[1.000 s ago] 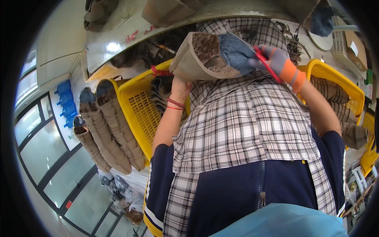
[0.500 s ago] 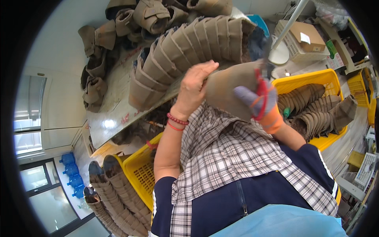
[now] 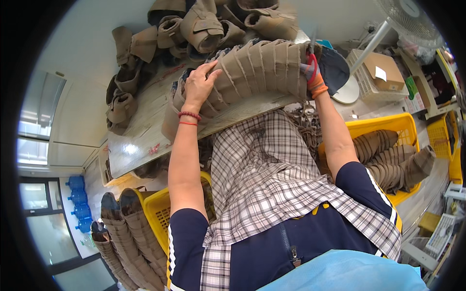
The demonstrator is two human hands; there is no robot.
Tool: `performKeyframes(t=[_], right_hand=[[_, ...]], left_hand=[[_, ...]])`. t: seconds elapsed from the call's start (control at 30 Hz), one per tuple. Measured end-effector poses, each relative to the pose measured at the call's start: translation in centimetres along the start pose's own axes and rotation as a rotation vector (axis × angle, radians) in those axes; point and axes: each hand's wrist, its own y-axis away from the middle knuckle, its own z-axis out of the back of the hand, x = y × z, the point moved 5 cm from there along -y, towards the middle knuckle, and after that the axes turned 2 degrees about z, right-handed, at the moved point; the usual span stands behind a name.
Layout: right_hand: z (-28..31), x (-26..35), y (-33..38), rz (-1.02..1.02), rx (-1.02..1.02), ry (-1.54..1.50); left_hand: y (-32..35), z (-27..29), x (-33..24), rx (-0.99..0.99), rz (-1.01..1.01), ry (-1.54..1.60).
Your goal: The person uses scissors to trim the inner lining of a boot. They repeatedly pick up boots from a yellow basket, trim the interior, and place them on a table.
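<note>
A long row of brown leather boot uppers (image 3: 257, 72), nested one inside another, lies along the near edge of the table (image 3: 141, 145). Across the left part of that row rests my left hand (image 3: 200, 87), bare, its fingers stretched out and thumb apart. At the row's right end my right hand (image 3: 314, 80) wears a grey and orange glove. It grips red-handled scissors (image 3: 312, 62), whose blades point up and are mostly out of sight. The glove is close against the last upper; whether its fingers also touch the leather cannot be made out.
More uppers (image 3: 201, 29) are heaped at the back of the table. Yellow baskets stand at my right (image 3: 405, 128) and left (image 3: 160, 218), with stacked uppers in the right one and beside the left one. A fan (image 3: 407, 19) and a cardboard box (image 3: 383, 72) are at the far right.
The single upper between my hands is gone from there. My left hand has moved left onto the row; my right hand, with the scissors, has moved up to the row's right end.
</note>
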Motion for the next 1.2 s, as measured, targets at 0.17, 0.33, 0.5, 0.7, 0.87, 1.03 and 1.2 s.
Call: performKeyframes(t=[0.17, 0.33, 0.5, 0.7, 0.87, 1.03, 1.2], right_hand=[[0.3, -3.0, 1.1, 0.057, -0.139, 0.104], [3.8, -2.8, 4.2, -0.255, -0.132, -0.327], [4.3, 0.7, 8.7, -0.209, -0.247, -0.343], [2.8, -0.1, 8.3, -0.187, -0.223, -0.587], [4.3, 0.3, 9.9, -0.224, -0.36, -0.201], [5.5, 0.4, 12.2, -0.271, -0.404, -0.226], [6.1, 2.5, 13.5, -0.289, -0.441, -0.208]], left_hand=[[0.0, 0.1, 0.7, -0.109, -0.029, 0.024], [1.4, 6.3, 2.2, -0.423, -0.063, 0.216], [6.8, 9.4, 9.5, -0.398, 0.535, 0.198], [5.6, 5.3, 5.8, -0.182, 0.116, -0.283], [2.6, 4.4, 0.7, 0.148, -0.341, -0.312], [1.6, 3.5, 0.9, 0.123, -0.267, -0.324], [-1.9, 0.9, -1.9, -0.02, 0.149, -0.381]])
